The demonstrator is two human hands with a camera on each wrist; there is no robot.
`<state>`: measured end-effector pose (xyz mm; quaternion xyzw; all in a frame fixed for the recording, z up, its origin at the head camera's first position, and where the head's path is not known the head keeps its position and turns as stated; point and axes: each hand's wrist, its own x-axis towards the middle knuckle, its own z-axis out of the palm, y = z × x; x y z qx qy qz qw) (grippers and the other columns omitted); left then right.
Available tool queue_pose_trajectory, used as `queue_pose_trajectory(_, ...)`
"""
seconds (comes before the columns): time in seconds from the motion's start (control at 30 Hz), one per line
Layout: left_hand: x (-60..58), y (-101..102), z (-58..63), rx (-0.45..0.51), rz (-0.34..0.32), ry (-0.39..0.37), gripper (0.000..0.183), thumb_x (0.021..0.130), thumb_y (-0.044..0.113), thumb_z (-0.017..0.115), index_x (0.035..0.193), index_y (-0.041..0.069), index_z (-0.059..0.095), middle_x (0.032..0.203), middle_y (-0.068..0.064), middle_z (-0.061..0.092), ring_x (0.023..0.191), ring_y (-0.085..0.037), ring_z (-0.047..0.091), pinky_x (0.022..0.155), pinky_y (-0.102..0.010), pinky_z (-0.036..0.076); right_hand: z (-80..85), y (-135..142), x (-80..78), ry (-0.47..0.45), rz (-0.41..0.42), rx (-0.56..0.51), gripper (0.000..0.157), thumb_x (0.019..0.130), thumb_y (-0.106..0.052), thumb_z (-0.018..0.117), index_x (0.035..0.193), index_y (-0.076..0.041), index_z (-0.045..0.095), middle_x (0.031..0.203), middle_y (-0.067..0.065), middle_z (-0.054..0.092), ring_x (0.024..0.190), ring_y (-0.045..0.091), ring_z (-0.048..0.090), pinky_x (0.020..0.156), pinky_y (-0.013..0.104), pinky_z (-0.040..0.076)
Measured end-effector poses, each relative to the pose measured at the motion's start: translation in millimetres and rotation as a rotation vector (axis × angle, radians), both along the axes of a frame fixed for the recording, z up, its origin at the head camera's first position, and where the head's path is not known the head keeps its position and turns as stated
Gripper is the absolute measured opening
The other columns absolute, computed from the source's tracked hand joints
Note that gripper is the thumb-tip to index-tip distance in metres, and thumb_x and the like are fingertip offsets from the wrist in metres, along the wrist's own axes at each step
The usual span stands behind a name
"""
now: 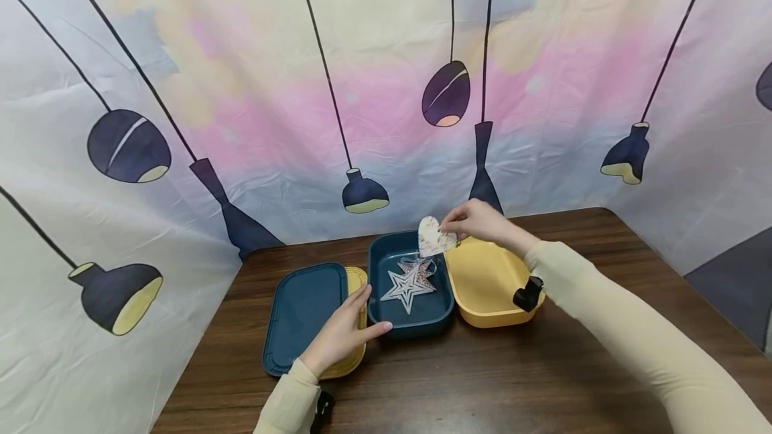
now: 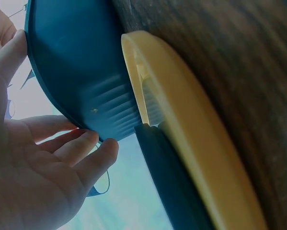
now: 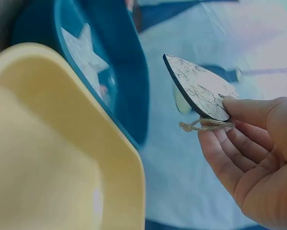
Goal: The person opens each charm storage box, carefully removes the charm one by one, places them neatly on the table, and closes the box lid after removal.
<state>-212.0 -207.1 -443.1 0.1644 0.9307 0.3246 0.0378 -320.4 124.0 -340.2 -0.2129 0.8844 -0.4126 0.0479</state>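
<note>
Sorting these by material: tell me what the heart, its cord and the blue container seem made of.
Heart: probably thin wood or board, with a pale, crackle-patterned face and dark edge. Cord: likely jute or similar fibre; matte, brownish, twisted. Blue container: apparently moulded plastic, from its smooth, faint sheen and rounded corners.

Right hand (image 1: pixel 480 222) pinching heart (image 1: pixel 433 238) above blue box (image 1: pixel 431 328); stars (image 1: pixel 408 286) lying inside; left hand (image 1: pixel 342 332) touching blue box; yellow box (image 1: pixel 497 319) sitting alongside.
</note>
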Motion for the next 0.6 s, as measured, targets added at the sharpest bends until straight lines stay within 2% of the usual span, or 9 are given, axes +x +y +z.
queue_pose_trajectory(0.2, -0.4, 0, -0.9, 0.005, -0.008, 0.002, 0.096, 0.088, 0.06, 0.07, 0.158, 0.006, 0.032, 0.165, -0.013, 0.023, 0.148, -0.038, 0.027, 0.114, -0.061, 0.03, 12.4, 38, -1.0, 0.029, -0.099, -0.01, 0.028, 0.099, -0.025, 0.068, 0.114, -0.002, 0.076, 0.109, 0.013, 0.073, 0.089, 0.023, 0.069, 0.082, 0.04, 0.058)
queue_pose_trajectory(0.37, -2.2, 0, -1.8, 0.006, -0.008, 0.007, 0.096, 0.088, 0.06, 0.07, 0.158, 0.005, 0.032, 0.165, -0.013, 0.024, 0.148, -0.038, 0.028, 0.114, -0.06, 0.03, 20.6, 74, 5.7, 0.035, -0.156, -0.022, 0.035, 0.1, -0.029, 0.066, 0.12, 0.0, 0.072, 0.113, 0.017, 0.072, 0.088, 0.027, 0.071, 0.089, 0.046, 0.055)
queue_pose_trajectory(0.6, -3.4, -1, -3.2, -0.009, 0.0, 0.002, 0.098, 0.088, 0.062, 0.069, 0.158, 0.006, 0.031, 0.165, -0.013, 0.023, 0.149, -0.038, 0.027, 0.114, -0.06, 0.03, 29.5, 122, 17.4, 0.047, -0.233, -0.027, 0.047, 0.1, -0.037, 0.065, 0.126, 0.003, 0.068, 0.113, 0.017, 0.072, 0.088, 0.021, 0.069, 0.081, 0.035, 0.057)
